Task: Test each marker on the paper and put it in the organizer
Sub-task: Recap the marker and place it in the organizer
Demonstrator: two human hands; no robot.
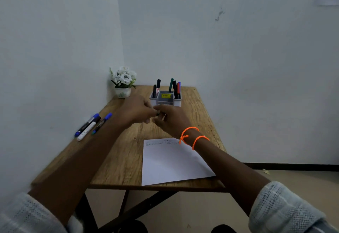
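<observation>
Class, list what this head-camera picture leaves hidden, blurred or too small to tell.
1. Marker between the left hand and right hand: fingers cover it and motion blurs it; colour and cap unclear.
2. Scribbles on the paper: too small, partly behind the right wrist.
3. Yellow label on the organizer: text too small.

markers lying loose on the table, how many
3, side by side at the table's left edge: a blue-capped one, a white one, another blue-capped one. The hands may hide one more.
</observation>
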